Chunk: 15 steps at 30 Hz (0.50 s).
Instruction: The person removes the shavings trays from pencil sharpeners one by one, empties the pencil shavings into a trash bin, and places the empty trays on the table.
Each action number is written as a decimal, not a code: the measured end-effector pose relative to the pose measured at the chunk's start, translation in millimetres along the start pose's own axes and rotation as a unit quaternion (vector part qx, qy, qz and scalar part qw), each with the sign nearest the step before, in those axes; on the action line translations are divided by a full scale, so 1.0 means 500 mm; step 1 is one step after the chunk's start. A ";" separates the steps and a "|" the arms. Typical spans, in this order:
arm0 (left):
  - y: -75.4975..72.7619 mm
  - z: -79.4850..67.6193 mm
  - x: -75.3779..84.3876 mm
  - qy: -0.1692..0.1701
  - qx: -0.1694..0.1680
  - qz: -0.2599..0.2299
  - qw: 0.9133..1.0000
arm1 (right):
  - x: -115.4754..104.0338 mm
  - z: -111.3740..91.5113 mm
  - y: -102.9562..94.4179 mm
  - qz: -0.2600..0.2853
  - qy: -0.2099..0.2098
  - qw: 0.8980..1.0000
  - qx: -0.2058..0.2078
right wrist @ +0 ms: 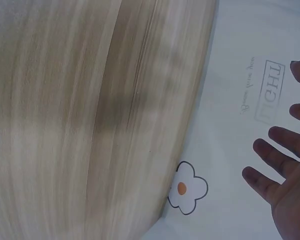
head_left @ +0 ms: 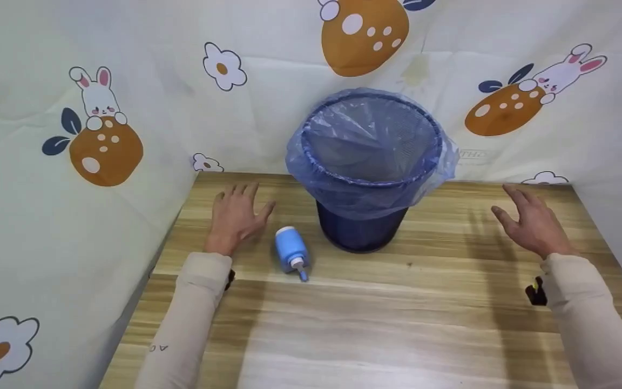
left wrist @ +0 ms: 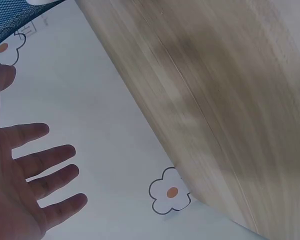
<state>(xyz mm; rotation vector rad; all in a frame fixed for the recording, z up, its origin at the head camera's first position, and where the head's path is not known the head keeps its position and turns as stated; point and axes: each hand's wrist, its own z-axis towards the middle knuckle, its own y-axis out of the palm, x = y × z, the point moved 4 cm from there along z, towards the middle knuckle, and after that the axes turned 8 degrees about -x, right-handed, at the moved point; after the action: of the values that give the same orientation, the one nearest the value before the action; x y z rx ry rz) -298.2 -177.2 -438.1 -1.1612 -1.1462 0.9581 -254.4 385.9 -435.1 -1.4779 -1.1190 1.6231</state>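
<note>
A blue bottle (head_left: 291,248) with a white base lies on its side on the wooden table, its narrow nozzle pointing toward the front. To the left of it my left hand (head_left: 235,215) is held over the table with fingers spread and nothing in them. Behind and right of the bottle stands a dark blue mesh bin (head_left: 362,229), lined with a translucent blue bag (head_left: 365,197) folded over its rim. My right hand (head_left: 536,224) hovers at the right side, fingers extended and holding nothing. Both wrist views show the palms with straight, spread fingers.
The wooden table (head_left: 376,324) is bounded by pale fabric walls (head_left: 268,119) printed with rabbits, oranges and flowers. The bin stands close to the back wall. A dark strap piece (head_left: 536,292) shows at the right wrist.
</note>
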 end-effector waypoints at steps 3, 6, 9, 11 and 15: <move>0.002 -0.004 0.006 0.000 -0.003 0.001 1.000 | -0.002 -0.001 0.004 -0.003 -0.001 1.000 -0.005; 0.004 -0.009 0.011 0.000 -0.004 -0.001 1.000 | -0.006 -0.002 0.008 -0.003 -0.003 1.000 -0.011; 0.005 -0.015 0.017 0.002 -0.001 -0.004 1.000 | -0.009 -0.003 0.011 -0.002 -0.002 1.000 -0.019; 0.006 -0.018 0.022 0.003 -0.004 -0.007 1.000 | -0.010 -0.004 0.013 -0.001 -0.001 1.000 -0.021; 0.012 -0.024 0.031 0.002 -0.020 -0.013 1.000 | -0.011 -0.010 0.015 0.009 -0.006 1.000 -0.014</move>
<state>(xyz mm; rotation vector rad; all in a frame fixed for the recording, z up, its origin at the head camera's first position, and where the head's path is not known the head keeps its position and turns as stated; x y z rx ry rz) -283.4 -163.4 -441.6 -1.1770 -1.1789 0.9163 -248.2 378.5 -439.5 -1.5021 -1.1431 1.6357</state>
